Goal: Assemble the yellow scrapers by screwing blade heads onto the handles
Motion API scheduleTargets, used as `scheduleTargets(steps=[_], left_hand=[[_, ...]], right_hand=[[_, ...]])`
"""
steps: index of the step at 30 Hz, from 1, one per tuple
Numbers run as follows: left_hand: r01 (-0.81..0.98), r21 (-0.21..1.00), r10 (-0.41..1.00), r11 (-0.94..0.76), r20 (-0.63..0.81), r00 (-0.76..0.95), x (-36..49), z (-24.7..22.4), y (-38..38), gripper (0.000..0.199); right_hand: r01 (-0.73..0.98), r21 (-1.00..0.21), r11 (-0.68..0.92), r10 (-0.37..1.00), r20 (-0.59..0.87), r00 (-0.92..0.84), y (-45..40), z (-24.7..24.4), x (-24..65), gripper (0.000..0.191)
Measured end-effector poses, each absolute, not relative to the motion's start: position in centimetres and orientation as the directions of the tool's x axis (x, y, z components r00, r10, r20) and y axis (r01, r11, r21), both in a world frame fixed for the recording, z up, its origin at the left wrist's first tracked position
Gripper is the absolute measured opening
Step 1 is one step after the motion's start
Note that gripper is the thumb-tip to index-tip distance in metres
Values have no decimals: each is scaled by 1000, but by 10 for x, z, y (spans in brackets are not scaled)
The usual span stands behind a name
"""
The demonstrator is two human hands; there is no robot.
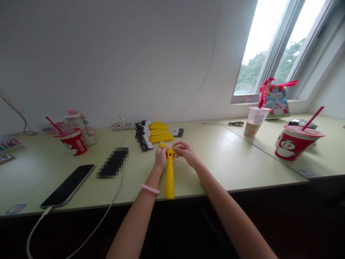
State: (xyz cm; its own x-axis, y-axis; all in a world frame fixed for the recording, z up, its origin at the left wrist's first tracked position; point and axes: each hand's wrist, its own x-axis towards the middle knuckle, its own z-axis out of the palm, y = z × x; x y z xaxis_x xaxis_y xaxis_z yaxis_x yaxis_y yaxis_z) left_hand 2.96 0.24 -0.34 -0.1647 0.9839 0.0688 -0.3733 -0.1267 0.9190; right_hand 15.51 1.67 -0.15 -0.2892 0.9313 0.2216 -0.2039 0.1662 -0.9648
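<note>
A yellow tool (169, 176) with a long handle points toward me, its handle end over the table's front edge. My left hand (161, 155) is closed on the left side of its wider head. On the right side of that head, my right hand (184, 151) has its fingers pinched. A thin light rod (195, 145) shows just beyond my right hand; what it belongs to is hidden. Behind my hands lies a pile of yellow handles (161, 133) with black-and-white cards (146, 142).
Left on the table (210, 176) are a phone (68, 185) with a white cable, a pixelated dark object (113, 163), a red cup (71, 142) and a bottle (81, 126). Right are a screwdriver (235, 123), a clear cup (253, 122), a red cup (292, 144) and a bag (277, 102).
</note>
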Motion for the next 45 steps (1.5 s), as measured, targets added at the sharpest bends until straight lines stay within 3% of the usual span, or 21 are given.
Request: scheduleTargets(steps=[8,15,25,29,32,34,37,39,42,45], left_hand=[[-356,928,991,-105,68,-113,30,-6,4,16],[-268,961,998,62,-55,34,32,-6,-3,22],[-328,942,994,66,-32,107,29,-5,2,17],[-400,914,993,63,-19,115,26,-3,4,16],[-464,886,1000,17,-10,17,23,-1,6,18],[-479,878,999,-18,-5,-48,21,1,6,21],[-468,882,996,-51,13,-83,21,1,6,22],[-443,894,995,-70,34,-89,22,1,4,21],[-396,912,992,-107,69,-108,25,0,2,28],[-387,914,990,-123,83,-117,27,1,0,50]], right_hand=[[-249,-959,137,961,189,-200,19,-5,152,36],[-282,-949,138,979,174,-108,21,-6,153,37],[-282,-957,72,978,123,-169,19,-2,153,27],[-218,-970,112,988,133,-80,23,-1,153,23],[-68,-972,226,973,222,62,30,-6,155,25],[132,-943,305,939,321,127,35,-11,156,22],[508,-791,341,892,442,90,41,-19,156,22],[696,-645,314,895,445,9,43,-22,156,24],[829,-491,267,910,411,-50,42,-24,155,24],[868,-426,255,908,413,-65,39,-21,154,26]])
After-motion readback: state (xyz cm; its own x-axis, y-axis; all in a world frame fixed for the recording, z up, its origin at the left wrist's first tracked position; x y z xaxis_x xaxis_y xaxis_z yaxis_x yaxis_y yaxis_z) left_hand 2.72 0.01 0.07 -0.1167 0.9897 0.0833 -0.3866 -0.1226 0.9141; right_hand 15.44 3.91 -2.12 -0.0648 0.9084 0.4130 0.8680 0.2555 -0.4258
